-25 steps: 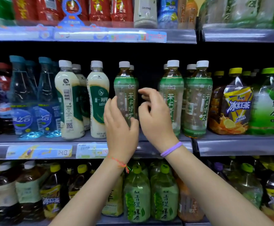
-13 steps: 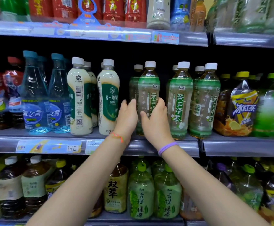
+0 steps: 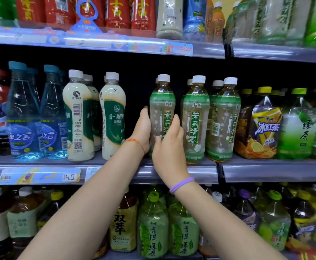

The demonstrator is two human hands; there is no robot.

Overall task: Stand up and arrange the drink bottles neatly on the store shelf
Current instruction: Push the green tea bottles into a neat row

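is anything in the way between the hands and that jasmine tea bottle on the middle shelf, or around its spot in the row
Nothing visible. The left hand and right hand already touch the jasmine tea bottle from both sides. It stands upright at the shelf edge, with open gaps to the milk tea bottle and the neighbouring jasmine bottle.
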